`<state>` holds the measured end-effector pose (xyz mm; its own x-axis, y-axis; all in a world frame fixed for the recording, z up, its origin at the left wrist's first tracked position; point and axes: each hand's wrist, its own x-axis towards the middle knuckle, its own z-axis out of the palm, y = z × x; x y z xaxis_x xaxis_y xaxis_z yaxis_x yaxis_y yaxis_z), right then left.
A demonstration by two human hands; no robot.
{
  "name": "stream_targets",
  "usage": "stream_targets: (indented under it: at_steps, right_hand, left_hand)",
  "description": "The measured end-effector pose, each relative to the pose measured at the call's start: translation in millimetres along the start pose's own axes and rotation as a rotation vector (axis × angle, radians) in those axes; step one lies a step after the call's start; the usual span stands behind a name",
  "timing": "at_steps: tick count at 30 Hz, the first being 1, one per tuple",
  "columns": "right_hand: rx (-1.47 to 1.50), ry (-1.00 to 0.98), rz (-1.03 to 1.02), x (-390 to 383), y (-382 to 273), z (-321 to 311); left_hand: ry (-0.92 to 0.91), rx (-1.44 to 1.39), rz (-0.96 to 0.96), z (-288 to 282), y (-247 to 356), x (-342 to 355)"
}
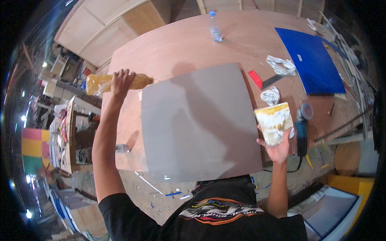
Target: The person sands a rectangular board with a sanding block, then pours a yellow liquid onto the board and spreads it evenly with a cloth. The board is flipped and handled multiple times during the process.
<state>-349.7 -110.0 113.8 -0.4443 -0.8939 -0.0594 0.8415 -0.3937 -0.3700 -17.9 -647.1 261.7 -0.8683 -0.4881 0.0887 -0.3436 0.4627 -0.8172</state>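
Observation:
My left hand is closed on a large plastic bottle of yellow stuff, lying sideways in the grip at the table's far left. My right hand holds a square block, smeared white and yellow, beside the right edge of a grey sheet that lies on the plywood table. Right of that hand lies a teal power tool with a round head and a cord. Above the block are a white crumpled cloth and a red and dark flat tool.
A clear water bottle stands at the back, another small bottle by the left edge. A blue panel and a white cloth lie at right. Wooden cabinets stand behind, a cluttered bench at left, yellow pieces lower right.

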Motion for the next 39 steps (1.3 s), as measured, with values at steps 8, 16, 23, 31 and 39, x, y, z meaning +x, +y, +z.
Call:
stream_targets:
  at_steps: [8,16,23,31,39]
  right_hand:
    - [-0.978,0.181,-0.360,256,25,-113]
    - [-1.604,0.282,-0.628,292,7,-180]
    - [-1.424,0.394,-0.476,245,-49,-183]
    - [-1.144,0.329,-0.186,195,-79,-114]
    - [-1.566,-0.168,-0.214,217,-87,16]
  left_hand:
    - [-0.087,-0.015,-0.016,-40,19,25]
    - [-0.137,0.016,0.010,-69,36,48]
    - [0.036,-0.051,0.003,-63,56,89]
    - [0.161,-0.204,0.067,-111,115,177]
    - [0.151,-0.422,0.007,-158,134,203]
